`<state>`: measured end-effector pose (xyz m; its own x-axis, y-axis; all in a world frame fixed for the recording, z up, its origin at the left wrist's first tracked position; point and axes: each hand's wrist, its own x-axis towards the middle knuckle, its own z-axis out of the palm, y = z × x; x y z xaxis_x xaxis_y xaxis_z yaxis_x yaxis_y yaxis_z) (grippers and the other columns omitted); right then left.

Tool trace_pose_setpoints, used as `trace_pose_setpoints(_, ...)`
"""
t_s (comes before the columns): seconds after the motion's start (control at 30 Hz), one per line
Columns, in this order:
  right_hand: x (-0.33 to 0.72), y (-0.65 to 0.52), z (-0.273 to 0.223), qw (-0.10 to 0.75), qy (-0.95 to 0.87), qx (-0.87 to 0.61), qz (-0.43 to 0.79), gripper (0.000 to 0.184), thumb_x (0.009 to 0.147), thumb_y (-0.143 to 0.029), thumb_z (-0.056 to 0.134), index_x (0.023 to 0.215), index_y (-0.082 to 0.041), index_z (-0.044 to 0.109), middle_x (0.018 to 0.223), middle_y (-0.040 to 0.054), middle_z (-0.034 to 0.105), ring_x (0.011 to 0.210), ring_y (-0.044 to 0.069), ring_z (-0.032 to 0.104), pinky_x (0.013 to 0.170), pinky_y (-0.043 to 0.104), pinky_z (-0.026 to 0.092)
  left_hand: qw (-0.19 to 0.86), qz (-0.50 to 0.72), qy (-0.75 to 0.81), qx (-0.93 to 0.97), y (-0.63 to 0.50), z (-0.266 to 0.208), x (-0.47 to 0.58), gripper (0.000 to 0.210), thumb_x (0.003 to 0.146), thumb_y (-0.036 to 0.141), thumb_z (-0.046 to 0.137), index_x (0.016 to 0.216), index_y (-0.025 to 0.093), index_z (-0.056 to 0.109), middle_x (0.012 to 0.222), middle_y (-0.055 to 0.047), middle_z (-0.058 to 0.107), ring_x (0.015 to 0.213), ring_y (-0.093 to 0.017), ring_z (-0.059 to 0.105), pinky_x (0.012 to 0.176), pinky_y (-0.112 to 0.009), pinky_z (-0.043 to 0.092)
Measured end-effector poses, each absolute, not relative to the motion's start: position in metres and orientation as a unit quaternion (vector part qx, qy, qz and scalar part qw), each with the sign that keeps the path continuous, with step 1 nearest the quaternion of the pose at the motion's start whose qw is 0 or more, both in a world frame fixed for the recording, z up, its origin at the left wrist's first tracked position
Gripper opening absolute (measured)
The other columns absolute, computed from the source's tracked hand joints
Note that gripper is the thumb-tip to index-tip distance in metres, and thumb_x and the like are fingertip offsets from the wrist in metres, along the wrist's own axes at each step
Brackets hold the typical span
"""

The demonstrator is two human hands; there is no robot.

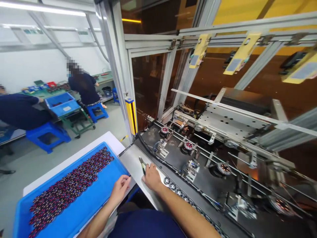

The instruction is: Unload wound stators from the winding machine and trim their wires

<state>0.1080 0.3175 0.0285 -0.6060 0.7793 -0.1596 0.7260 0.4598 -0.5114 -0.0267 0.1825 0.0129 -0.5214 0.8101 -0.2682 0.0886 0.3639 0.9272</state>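
My right hand (152, 178) is over the bare metal ledge at the machine's front edge, its fingers curled round the handles of small cutting pliers (142, 162). The pliers' jaws point away from me, and part of the handles is hidden by the fingers. My left hand (121, 187) is just above the near right corner of a blue tray (109, 180), with thumb and fingers pinched together; a tiny dark bit shows at the fingertips, too small to name. Dense rows of small dark round parts (71, 185) with pink and silver spots fill much of the tray.
A row of round metallic parts (172, 186) lines the ledge beside my right forearm. Beyond it, the machine bed (173, 158) carries rods, clamps and round stations. A yellow sensor bar (130, 115) stands on the frame post. Two people sit on blue stools at left, near a blue bin (61, 104).
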Motion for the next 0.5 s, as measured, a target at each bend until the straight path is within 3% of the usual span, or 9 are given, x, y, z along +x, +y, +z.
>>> trace_pose_setpoints(0.1,0.11,0.325,0.025,0.075,-0.823,-0.424,0.371,0.032,0.094,-0.034,0.061,0.12,-0.017,0.058,0.121,0.0085,0.061,0.103,0.022,0.063,0.088,0.044,0.054,0.37,0.466,0.735,0.326,0.198,0.009,-0.018,0.054,0.086,0.067,0.045,0.089,0.017,0.062,0.061,0.001,0.06,0.06,-0.016,0.061,0.061,-0.03,0.05)
trace_pose_setpoints(0.2,0.113,0.337,0.024,0.07,-0.774,-0.387,0.497,0.029,0.096,-0.039,0.056,0.112,-0.015,0.06,0.1,0.0047,0.066,0.08,0.015,0.065,0.072,0.034,0.056,0.365,0.452,0.742,0.333,0.21,-0.006,0.001,0.041,0.094,0.052,0.048,0.088,0.015,0.063,0.068,0.001,0.062,0.061,-0.013,0.061,0.065,-0.03,0.052)
trace_pose_setpoints(0.3,0.119,0.345,0.035,0.065,-0.699,-0.343,0.624,0.041,0.098,-0.049,0.042,0.105,-0.014,0.061,0.083,0.0048,0.068,0.061,0.014,0.063,0.055,0.029,0.054,0.362,0.431,0.751,0.346,0.217,-0.019,0.017,0.038,0.096,0.046,0.05,0.079,0.014,0.063,0.069,0.001,0.063,0.065,-0.013,0.062,0.072,-0.033,0.053)
trace_pose_setpoints(0.4,0.124,0.346,0.059,0.091,-0.609,-0.311,0.723,0.053,0.089,-0.06,0.038,0.106,-0.016,0.06,0.087,0.0114,0.071,0.064,0.02,0.067,0.054,0.034,0.054,0.36,0.409,0.751,0.372,0.22,-0.025,0.027,0.033,0.094,0.043,0.055,0.079,0.015,0.064,0.081,-0.002,0.067,0.079,-0.016,0.064,0.084,-0.038,0.051)
trace_pose_setpoints(0.5,0.119,0.345,0.088,0.141,-0.522,-0.303,0.784,0.056,0.077,-0.065,0.052,0.108,-0.02,0.058,0.1,0.013,0.071,0.07,0.023,0.069,0.055,0.036,0.056,0.36,0.395,0.741,0.406,0.228,-0.028,0.027,0.027,0.089,0.043,0.062,0.092,0.016,0.066,0.098,-0.006,0.069,0.094,-0.02,0.063,0.091,-0.042,0.049)
